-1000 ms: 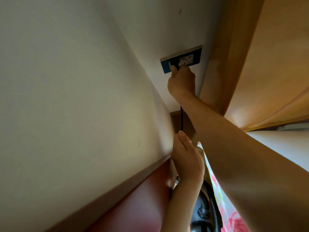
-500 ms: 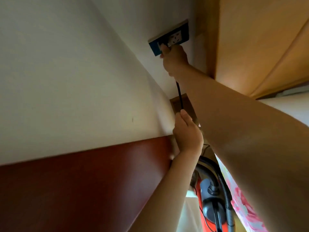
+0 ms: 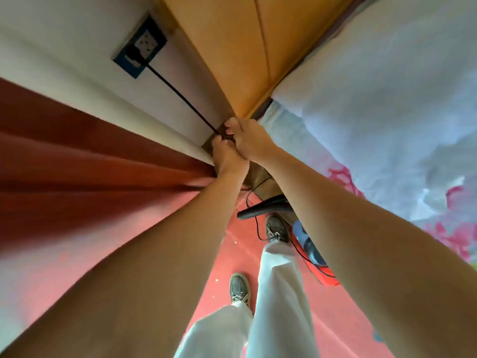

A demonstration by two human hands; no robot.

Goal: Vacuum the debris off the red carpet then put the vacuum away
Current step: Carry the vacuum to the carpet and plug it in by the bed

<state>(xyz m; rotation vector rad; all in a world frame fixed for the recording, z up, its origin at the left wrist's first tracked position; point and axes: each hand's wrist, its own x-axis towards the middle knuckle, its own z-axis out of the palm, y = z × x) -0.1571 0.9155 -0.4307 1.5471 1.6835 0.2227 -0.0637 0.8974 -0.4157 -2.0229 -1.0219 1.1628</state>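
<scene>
The black plug (image 3: 134,53) sits in the blue wall socket (image 3: 123,63), up and left of your hands, so I judge the vacuuming is not begun. Its thin black cord (image 3: 178,91) runs down to your left hand (image 3: 227,156) and right hand (image 3: 249,139), which are pressed together and both grip it. Pale crumbs (image 3: 216,280) lie on the red carpet (image 3: 240,257). The red-and-blue vacuum cleaner (image 3: 309,250) waits below your right wrist.

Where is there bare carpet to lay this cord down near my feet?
Bare red carpet shows between the trouser legs and the right forearm, below the vacuum. A narrower speckled strip lies between the left forearm and the left shoe. Crowded by the right shoe: hose and cord loop there.
</scene>
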